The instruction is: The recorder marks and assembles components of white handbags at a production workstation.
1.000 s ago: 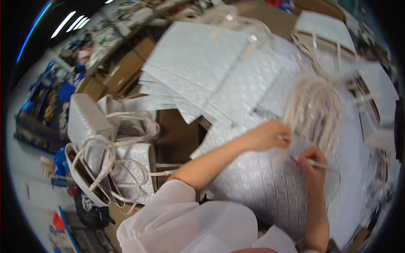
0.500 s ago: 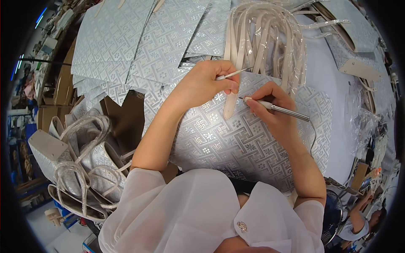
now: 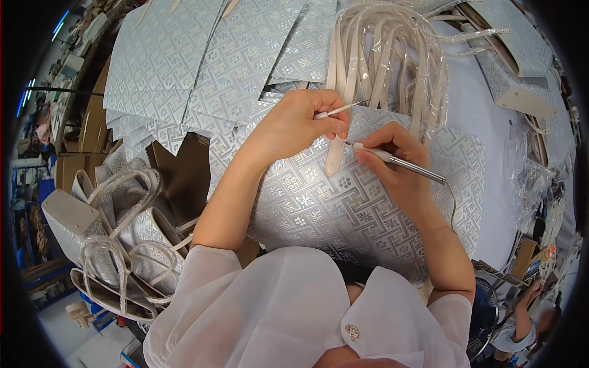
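Between thumb and fingers my left hand holds a thin white stick tool with a fine dark tip, pointing up and right. Its fingertips also rest at a beige bag strap, whose rounded end lies on a silver-grey patterned panel. My right hand grips a corded pen-shaped tool with a white front and metal barrel. That tool's dark tip is at the right edge of the strap, just below my left fingertips; whether it touches cannot be made out.
Looped straps in clear plastic lie beyond my hands. Stacked patterned panels spread at the far left. Finished-looking silver bags stand at the left, another bag at the far right. A black fan and another person are at the lower right.
My right hand has moved slightly left, bringing the pen-shaped tool's tip closer to the strap's edge. My left hand has hardly moved.
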The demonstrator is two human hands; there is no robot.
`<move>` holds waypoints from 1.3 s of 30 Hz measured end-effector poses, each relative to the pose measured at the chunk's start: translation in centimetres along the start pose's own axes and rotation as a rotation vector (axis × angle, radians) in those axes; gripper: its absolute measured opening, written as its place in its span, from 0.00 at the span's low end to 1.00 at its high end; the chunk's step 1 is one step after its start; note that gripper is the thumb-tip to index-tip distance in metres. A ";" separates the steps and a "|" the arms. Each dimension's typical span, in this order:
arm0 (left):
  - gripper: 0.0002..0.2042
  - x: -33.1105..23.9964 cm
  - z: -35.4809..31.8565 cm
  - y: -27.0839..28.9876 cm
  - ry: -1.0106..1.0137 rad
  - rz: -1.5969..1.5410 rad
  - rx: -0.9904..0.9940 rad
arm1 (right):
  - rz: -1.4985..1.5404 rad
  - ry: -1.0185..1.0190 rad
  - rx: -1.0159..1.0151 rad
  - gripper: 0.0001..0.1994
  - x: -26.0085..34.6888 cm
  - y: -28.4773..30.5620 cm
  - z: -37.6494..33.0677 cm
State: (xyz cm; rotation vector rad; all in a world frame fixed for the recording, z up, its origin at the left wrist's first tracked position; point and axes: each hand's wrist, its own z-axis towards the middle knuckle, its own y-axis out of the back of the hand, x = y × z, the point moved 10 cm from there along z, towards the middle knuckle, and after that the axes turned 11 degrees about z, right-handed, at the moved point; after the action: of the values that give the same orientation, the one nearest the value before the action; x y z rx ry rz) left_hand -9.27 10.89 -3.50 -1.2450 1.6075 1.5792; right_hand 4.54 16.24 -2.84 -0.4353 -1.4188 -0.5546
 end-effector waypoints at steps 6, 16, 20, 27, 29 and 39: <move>0.03 0.4 0.0 -0.1 0.012 0.000 0.001 | -0.030 0.001 0.012 0.08 -0.2 0.0 -0.2; 0.08 0.8 0.2 0.3 -0.013 0.180 -0.127 | 0.026 0.018 0.019 0.06 0.3 0.3 -0.1; 0.17 -0.8 0.8 0.0 0.047 0.642 -0.374 | 0.162 0.059 -0.079 0.03 1.3 2.0 -0.3; 0.14 -7.0 -2.9 1.1 0.020 0.736 -0.440 | 0.421 0.659 -0.369 0.05 8.9 11.9 -5.6; 0.13 -9.7 -4.8 1.8 0.028 0.740 -0.417 | 0.626 0.798 -0.519 0.08 10.9 17.7 -9.7; 0.11 -17.8 -1.2 16.7 -0.362 1.018 -0.892 | 0.570 1.037 -0.882 0.09 13.9 27.7 -20.1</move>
State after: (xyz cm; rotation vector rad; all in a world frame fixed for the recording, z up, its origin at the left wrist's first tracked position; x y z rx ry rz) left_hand -16.50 11.69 19.80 -0.3176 1.3509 3.1563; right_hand 38.12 25.08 9.93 -1.0159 0.0243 -0.7498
